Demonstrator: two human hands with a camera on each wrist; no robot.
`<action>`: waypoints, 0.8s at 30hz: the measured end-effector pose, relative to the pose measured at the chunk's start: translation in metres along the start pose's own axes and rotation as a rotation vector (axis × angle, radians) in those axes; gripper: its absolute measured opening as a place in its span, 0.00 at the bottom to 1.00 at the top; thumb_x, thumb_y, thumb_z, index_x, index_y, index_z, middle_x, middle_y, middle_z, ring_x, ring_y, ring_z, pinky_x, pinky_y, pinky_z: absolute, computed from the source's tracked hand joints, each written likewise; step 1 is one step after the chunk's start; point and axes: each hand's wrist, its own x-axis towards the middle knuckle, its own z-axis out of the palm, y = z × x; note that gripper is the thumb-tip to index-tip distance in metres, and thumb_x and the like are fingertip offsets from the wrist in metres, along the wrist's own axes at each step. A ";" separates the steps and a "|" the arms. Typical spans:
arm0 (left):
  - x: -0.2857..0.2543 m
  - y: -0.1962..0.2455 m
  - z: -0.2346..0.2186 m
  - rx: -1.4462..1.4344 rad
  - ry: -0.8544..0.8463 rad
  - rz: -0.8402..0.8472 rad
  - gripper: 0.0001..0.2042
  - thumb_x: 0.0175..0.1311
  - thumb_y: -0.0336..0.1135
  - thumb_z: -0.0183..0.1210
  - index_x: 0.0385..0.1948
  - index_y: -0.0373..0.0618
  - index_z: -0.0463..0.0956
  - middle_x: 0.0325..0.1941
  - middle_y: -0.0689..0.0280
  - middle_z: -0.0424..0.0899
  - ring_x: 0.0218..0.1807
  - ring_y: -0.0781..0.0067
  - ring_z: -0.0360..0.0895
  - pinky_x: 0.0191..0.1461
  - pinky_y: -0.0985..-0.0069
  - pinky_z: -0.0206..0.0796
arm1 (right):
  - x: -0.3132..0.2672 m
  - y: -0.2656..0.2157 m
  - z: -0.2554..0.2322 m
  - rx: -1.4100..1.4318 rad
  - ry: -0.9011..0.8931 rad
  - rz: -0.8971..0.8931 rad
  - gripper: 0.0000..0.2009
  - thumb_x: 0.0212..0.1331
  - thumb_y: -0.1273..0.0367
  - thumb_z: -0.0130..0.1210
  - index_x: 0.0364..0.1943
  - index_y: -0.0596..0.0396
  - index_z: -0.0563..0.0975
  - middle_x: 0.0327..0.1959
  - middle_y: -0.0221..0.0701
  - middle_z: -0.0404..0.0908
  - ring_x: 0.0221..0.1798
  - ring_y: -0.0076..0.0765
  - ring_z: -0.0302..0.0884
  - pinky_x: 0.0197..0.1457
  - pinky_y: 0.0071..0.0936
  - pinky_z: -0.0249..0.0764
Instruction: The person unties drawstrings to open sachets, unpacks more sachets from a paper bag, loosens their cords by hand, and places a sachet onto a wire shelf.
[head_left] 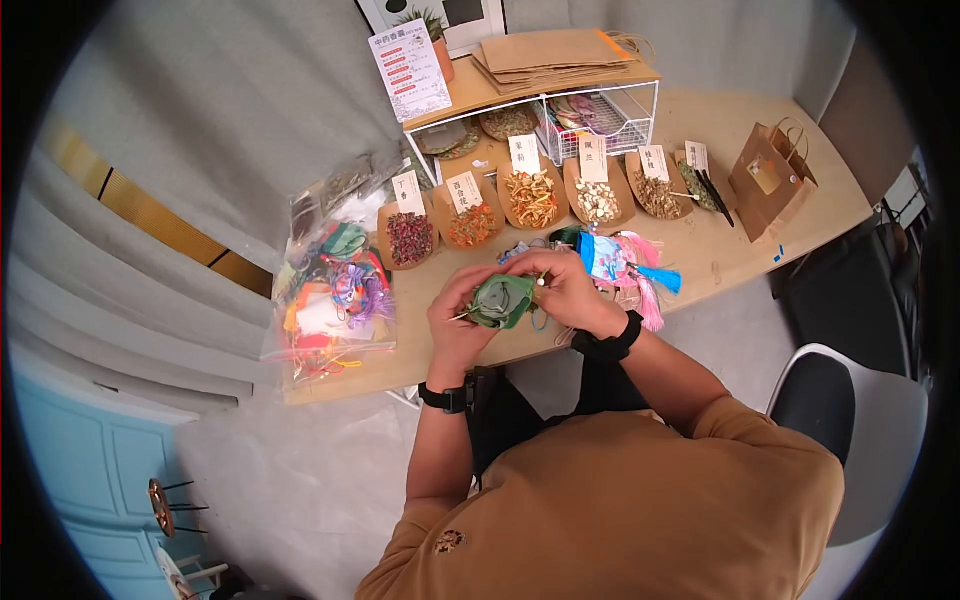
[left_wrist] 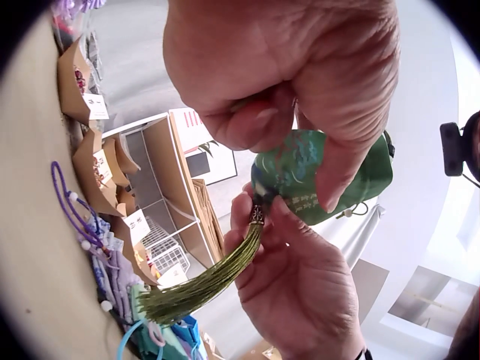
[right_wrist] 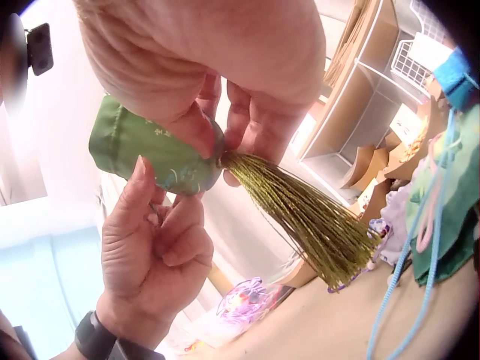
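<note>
Both hands hold a green drawstring pouch [head_left: 500, 302] above the table's front edge, its mouth facing up toward the head. The left hand [head_left: 462, 312] grips one side; in the right wrist view its thumb [right_wrist: 135, 196] lies on the cloth, with the other fingers curled. From the opposite side the right hand [head_left: 568, 290] pinches the pouch's lower end, where an olive-green tassel [left_wrist: 206, 283] hangs from a dark ornate cap [left_wrist: 257, 214]. Printed flowers and pale lettering show on the cloth [left_wrist: 300, 169]. The pouch's inside is mostly in shadow.
Paper trays of dried flowers and herbs [head_left: 534, 198] with name cards line the table [head_left: 700, 250]. More tasselled pouches [head_left: 610, 258] lie just beyond the right hand. At left sits a clear plastic bag [head_left: 335, 290]; at right, a brown paper bag [head_left: 775, 180]. Behind stands a shelf [head_left: 530, 90].
</note>
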 end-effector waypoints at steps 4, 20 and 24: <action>-0.005 -0.003 -0.001 0.018 0.032 -0.083 0.25 0.40 0.21 0.71 0.45 0.38 0.74 0.47 0.59 0.80 0.49 0.69 0.78 0.53 0.74 0.70 | -0.003 -0.009 0.000 -0.017 -0.002 -0.063 0.18 0.43 0.88 0.47 0.38 0.59 0.79 0.38 0.31 0.81 0.34 0.23 0.78 0.30 0.18 0.71; -0.052 -0.007 -0.014 -0.284 0.022 -0.459 0.13 0.55 0.25 0.63 0.42 0.35 0.76 0.37 0.69 0.82 0.39 0.81 0.77 0.44 0.80 0.69 | -0.070 -0.014 0.014 0.120 -0.065 0.247 0.06 0.55 0.75 0.58 0.25 0.60 0.73 0.19 0.30 0.75 0.21 0.18 0.72 0.23 0.20 0.65; -0.063 -0.006 0.001 -0.356 0.005 -0.526 0.14 0.59 0.30 0.63 0.45 0.36 0.75 0.38 0.68 0.81 0.38 0.83 0.76 0.42 0.82 0.68 | -0.081 -0.018 0.002 0.214 -0.117 0.307 0.12 0.58 0.72 0.57 0.20 0.58 0.69 0.13 0.26 0.71 0.17 0.19 0.71 0.20 0.21 0.62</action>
